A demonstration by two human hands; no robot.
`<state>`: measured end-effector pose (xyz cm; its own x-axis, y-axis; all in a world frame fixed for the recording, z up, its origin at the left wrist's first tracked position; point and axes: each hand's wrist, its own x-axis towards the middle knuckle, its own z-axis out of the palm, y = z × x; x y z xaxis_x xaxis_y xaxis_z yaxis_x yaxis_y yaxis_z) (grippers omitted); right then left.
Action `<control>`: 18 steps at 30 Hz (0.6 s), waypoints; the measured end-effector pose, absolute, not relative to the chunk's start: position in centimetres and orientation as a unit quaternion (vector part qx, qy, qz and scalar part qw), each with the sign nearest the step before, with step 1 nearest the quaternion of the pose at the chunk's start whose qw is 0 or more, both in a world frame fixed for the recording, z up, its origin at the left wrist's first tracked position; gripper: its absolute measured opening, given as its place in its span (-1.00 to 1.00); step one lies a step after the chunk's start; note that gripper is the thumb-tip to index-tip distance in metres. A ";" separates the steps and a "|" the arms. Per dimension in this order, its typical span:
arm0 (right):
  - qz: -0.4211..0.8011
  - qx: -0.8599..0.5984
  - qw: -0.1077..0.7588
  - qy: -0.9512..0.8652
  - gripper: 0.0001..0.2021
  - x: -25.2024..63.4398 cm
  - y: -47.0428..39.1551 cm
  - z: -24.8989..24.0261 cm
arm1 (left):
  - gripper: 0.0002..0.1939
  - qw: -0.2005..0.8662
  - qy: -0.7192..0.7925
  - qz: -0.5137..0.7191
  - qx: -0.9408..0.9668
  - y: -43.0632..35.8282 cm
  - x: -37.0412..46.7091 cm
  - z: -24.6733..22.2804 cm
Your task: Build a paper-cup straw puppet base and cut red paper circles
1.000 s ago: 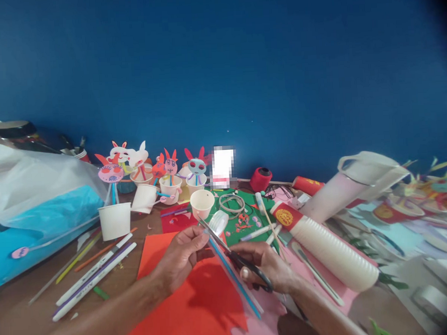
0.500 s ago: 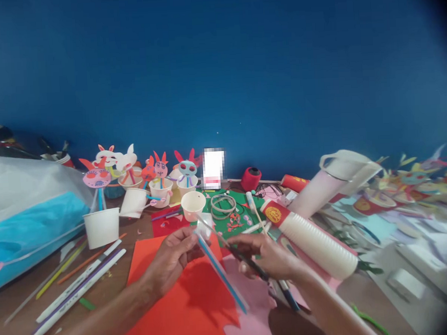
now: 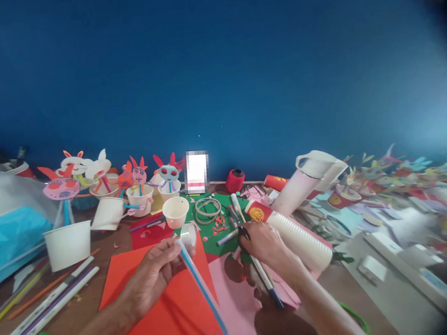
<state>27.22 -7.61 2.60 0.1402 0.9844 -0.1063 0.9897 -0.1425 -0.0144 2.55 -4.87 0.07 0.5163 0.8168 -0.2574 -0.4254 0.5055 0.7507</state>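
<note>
My left hand (image 3: 159,268) is closed, pinching the top end of a straw-like strip (image 3: 203,291), blue and whitish, that slants down to the right over the papers. A roll of clear tape (image 3: 188,234) sits at the same fingertips. My right hand (image 3: 265,243) is low over the green sheet, its fingers curled round the dark handles of scissors (image 3: 243,231); the hand partly hides them. Beneath its wrist lie markers (image 3: 265,278) on pink paper. An orange-red sheet (image 3: 125,292) lies under my left hand.
Paper-faced puppets (image 3: 62,188) stand in white paper cups (image 3: 68,245) at left. A stack of cups (image 3: 302,236) lies beside my right hand, with a white jug (image 3: 302,181) behind it. Several markers (image 3: 58,306) lie front left. A white bowl-like cup (image 3: 176,212) stands centrally.
My right hand has moved away from the strip, carrying the scissors to the green sheet. My left hand still holds the strip. The view has shifted right.
</note>
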 end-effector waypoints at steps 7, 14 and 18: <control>-0.045 0.728 0.059 0.681 -0.73 27.6 -8.0 3.5 | -0.89 0.818 0.321 0.402 0.259 -4.7 2.7 0.0; -0.071 0.701 0.034 0.708 -0.78 26.3 -8.3 4.5 | -0.86 0.804 0.334 0.406 0.277 -5.4 2.9 0.0; -0.080 0.693 -0.064 0.714 -0.74 24.5 -8.7 4.4 | -0.86 0.792 0.349 0.404 0.298 -5.7 3.3 -0.1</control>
<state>24.54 -8.65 4.37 -0.0314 0.9993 -0.0203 0.9789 0.0266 -0.2026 3.27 -5.71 -0.14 0.4308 0.8466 -0.3125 -0.4312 0.4973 0.7528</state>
